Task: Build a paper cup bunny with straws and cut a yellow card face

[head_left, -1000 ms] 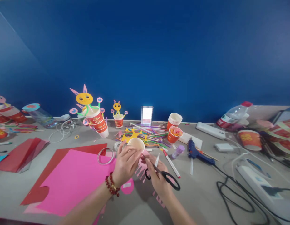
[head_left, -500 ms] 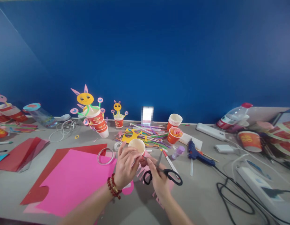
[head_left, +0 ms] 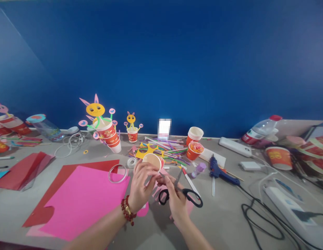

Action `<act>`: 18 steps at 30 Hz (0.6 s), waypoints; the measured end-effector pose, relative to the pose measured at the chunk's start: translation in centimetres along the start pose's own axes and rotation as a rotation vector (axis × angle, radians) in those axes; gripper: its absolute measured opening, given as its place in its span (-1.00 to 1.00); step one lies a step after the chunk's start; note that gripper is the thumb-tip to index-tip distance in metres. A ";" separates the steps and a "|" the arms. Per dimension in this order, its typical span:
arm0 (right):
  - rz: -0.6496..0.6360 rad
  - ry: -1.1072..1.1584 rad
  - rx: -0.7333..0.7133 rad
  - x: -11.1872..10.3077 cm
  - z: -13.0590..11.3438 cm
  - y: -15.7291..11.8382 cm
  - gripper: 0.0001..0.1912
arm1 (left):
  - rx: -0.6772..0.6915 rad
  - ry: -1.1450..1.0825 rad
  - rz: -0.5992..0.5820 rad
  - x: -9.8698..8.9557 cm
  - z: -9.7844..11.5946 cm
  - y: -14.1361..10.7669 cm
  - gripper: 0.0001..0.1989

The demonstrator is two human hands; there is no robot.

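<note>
A red paper cup with a pale inside is gripped by my left hand, its mouth tipped toward me. My right hand is closed around black-handled scissors, whose blades stand apart. One blade points to the cup's side, close to my left fingertips; whether it touches the cup is hidden by the fingers. Cut pink paper strips lie on the table under my hands. To the left are a large pink paper sheet and a red sheet partly below it.
Behind the cup lie several pipe cleaners and yellow paper scraps. A tape roll rests on the pink sheet. At right are a glue stick, a marker, a glue gun and its cable. Cup figures stand back left.
The cup has turned in my left hand, so its mouth tilts differently and its red side shows at the right. The right hand and scissors have barely moved.
</note>
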State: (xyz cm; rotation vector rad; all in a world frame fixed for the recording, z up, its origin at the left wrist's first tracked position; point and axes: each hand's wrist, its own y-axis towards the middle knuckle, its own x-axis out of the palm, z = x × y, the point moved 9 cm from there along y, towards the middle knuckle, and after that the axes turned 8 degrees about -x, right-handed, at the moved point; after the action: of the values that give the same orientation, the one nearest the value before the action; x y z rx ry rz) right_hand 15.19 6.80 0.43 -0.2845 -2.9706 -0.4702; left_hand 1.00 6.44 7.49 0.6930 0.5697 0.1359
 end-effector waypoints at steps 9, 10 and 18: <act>-0.174 -0.272 -0.351 0.4 -3.5 0.0 -0.79 | -0.119 -0.222 0.016 0.2 -1.7 -0.1 -0.95; -0.216 -0.298 -0.394 0.7 -3.9 0.0 -0.79 | -0.134 -0.212 0.013 0.2 -1.9 0.0 -0.95; -0.296 -0.385 -0.474 1.1 -4.0 -0.1 -0.75 | -0.194 -0.178 -0.038 0.8 -2.4 -0.1 -0.92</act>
State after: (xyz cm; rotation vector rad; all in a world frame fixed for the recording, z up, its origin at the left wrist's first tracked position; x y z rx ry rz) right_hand 14.49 5.58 4.33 0.0375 -3.2396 -1.2950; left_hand 0.35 7.99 5.57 0.4996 0.3928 0.0918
